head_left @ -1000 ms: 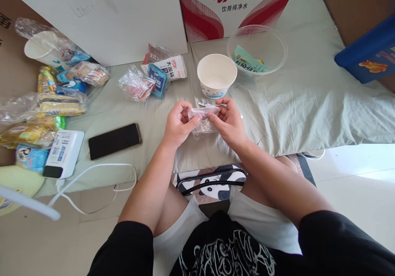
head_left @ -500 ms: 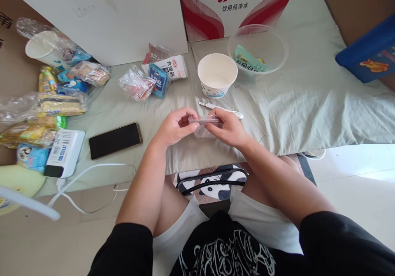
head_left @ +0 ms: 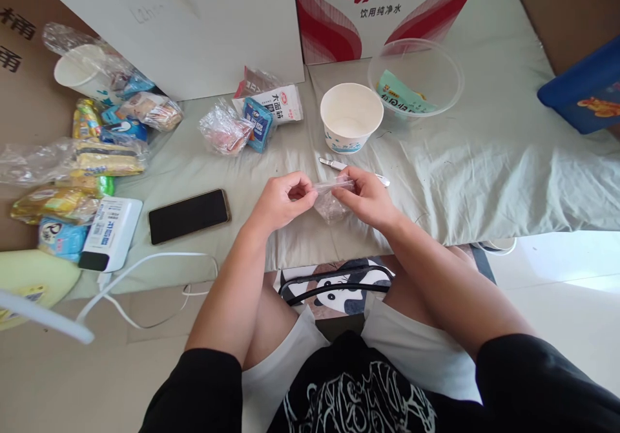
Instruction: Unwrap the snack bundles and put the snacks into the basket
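Observation:
A small clear plastic bag [head_left: 330, 208] hangs between my two hands, low over the cloth near its front edge. My left hand [head_left: 285, 200] pinches the bag's left upper edge between thumb and finger. On the other side, my right hand [head_left: 367, 195] grips the same edge, thumb toward me. Whether anything is inside the bag I cannot tell. Just beyond my right fingers lies a slim scalpel-like knife with a white handle [head_left: 382, 179], partly hidden by that hand. Behind it stands a white paper bowl [head_left: 351, 120], seemingly with nothing inside.
A clear plastic bowl [head_left: 458, 90] holds a green snack packet [head_left: 402, 92]. Wrapped snacks [head_left: 259, 123] lie left of the paper bowl. A phone [head_left: 188, 216], a white power bank [head_left: 112, 232] with a cable, and more packaged food [head_left: 109, 159] sit further left. Cardboard boxes [head_left: 232, 26] stand behind.
The bag's top edge is now drawn out between my hands, and its body hangs lower and more crumpled. My left fingertips have closed into a tighter pinch. The whole view has shifted slightly.

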Tool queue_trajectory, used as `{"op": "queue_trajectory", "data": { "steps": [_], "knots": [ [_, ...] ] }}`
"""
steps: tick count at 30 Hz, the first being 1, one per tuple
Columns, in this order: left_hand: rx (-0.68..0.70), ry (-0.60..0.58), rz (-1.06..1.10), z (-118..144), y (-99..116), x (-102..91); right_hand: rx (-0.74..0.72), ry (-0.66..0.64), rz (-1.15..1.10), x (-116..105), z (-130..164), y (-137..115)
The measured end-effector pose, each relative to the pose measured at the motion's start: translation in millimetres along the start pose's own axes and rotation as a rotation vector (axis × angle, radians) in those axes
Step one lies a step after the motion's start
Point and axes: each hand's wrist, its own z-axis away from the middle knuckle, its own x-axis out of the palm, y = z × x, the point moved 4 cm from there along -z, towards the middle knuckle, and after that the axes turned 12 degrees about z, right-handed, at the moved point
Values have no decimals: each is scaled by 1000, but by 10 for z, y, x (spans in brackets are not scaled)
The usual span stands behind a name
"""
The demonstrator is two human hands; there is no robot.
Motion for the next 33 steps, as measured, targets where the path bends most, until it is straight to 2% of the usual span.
{"op": "queue_trajectory", "data": {
  "steps": [4, 8, 11, 14, 19, 21, 25, 28, 33],
  "knots": [
    [30, 73, 173, -38, -31, -12, -26, 2, -84, 32, 5, 0],
    [32, 148, 323, -69, -60, -21, -60, -66, -48, 80, 6, -15],
    [18, 162, 431, -92, -69, 11, -62, -37, -65, 78, 3, -18],
    [2, 129, 418, -120, -79, 66, -68, -16, -77, 79, -3, -32],
    [70, 238, 368, -140, -87, 68, -57, -16, -99, 73, -10, -47],
    [34, 200, 399, -149, -101, 102, -34, 10, -100, 54, -10, -35],
    [-83, 36, 354, -162, -132, 200, -34, 85, -124, 7, -4, -27],
    [-100, 23, 358, -163, -141, 195, -28, 67, -232, 8, -4, -32],
    [-122, -36, 498, -144, -101, 184, -25, 69, -375, -4, -16, -18]
  ]
}}
